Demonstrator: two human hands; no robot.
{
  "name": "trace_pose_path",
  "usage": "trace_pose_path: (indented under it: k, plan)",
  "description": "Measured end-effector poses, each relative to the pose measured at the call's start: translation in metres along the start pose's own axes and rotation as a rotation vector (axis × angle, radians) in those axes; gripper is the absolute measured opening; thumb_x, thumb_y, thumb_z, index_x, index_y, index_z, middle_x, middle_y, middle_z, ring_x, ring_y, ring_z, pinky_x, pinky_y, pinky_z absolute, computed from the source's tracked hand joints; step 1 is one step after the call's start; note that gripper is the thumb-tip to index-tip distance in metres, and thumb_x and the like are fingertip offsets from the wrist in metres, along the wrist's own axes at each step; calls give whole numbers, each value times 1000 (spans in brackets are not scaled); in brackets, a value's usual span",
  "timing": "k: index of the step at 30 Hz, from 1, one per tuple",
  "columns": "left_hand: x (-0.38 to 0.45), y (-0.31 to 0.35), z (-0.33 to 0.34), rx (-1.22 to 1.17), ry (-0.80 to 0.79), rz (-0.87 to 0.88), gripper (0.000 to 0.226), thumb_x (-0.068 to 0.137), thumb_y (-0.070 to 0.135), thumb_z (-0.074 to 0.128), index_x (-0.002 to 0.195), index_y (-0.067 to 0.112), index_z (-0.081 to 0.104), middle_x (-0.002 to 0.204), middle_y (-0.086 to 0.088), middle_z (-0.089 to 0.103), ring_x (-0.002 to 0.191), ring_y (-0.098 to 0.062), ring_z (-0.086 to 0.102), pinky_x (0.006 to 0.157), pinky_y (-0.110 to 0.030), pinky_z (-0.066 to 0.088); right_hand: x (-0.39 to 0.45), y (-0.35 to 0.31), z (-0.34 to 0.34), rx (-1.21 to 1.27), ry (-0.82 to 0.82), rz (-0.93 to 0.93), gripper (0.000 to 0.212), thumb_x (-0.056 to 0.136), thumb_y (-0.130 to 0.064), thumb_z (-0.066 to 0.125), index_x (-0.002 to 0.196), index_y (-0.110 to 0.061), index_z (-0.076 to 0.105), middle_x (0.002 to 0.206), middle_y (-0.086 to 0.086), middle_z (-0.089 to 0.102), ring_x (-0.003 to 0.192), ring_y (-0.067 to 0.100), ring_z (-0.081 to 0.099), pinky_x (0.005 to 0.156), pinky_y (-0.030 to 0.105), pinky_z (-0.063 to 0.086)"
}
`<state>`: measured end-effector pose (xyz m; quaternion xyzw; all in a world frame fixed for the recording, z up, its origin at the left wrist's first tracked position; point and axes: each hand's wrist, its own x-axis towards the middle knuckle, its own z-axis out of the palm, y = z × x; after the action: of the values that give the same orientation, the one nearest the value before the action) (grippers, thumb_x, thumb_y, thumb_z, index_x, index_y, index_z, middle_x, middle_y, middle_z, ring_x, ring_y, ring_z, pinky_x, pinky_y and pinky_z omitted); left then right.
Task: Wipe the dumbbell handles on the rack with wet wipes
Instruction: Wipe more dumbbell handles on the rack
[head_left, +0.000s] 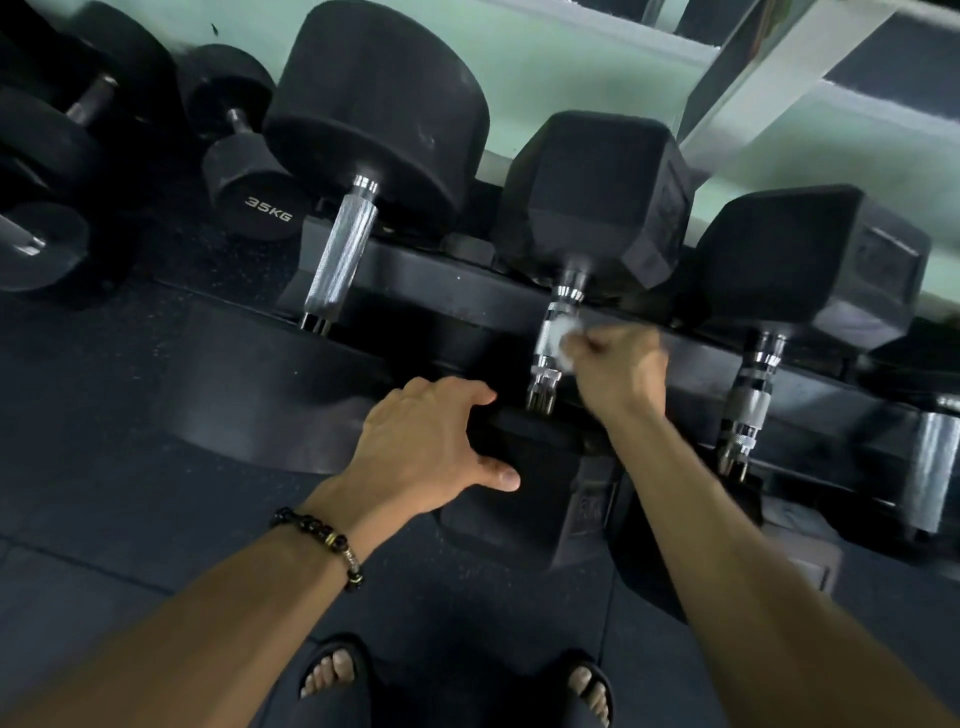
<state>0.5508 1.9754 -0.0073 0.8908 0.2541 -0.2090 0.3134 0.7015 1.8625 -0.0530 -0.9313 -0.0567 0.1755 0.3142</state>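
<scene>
At two o'clock from our braced, flat-fingered left hand (426, 441), our right hand (618, 364) pinched the crumpled white wet wipe (563, 340) against the middle chrome dumbbell handle (553, 343); other handles seemingly remained.

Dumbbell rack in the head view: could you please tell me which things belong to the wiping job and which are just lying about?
Job: wet wipe gripped by right hand; middle handle; left hand bracing near head; rack.

Lying about: 35KG dumbbell; sandals.

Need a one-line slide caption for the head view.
Right hand rubs a wet wipe on the middle hex dumbbell's handle while the left hand steadies its near head.
</scene>
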Motion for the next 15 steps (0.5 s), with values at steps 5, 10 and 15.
trace_pose_path:
  k: [5, 10, 15]
  plan:
    - [-1, 0, 1, -28, 12, -20, 90, 65, 61, 79, 143, 40, 40, 140, 7, 52, 135, -18, 38, 108, -35, 32, -10, 10, -4, 21, -55, -13, 14, 83, -33, 75, 84, -20, 79, 74, -3, 70, 73, 9, 64, 68, 23, 50]
    - [0, -5, 5, -52, 25, -34, 90, 62, 62, 80, 141, 43, 42, 139, 6, 53, 134, -19, 40, 107, -36, 33, -6, 11, -2, 81, -100, 59, 14, 82, -33, 74, 86, -20, 78, 81, -4, 74, 72, 6, 65, 69, 20, 49]
    - [-1, -3, 4, -36, 21, -37, 91, 63, 63, 79, 143, 43, 40, 141, 5, 51, 135, -18, 39, 107, -36, 34, -15, 15, -11, 105, -289, 164, 18, 73, -29, 85, 64, -27, 71, 65, -7, 71, 62, 8, 66, 58, 20, 49]
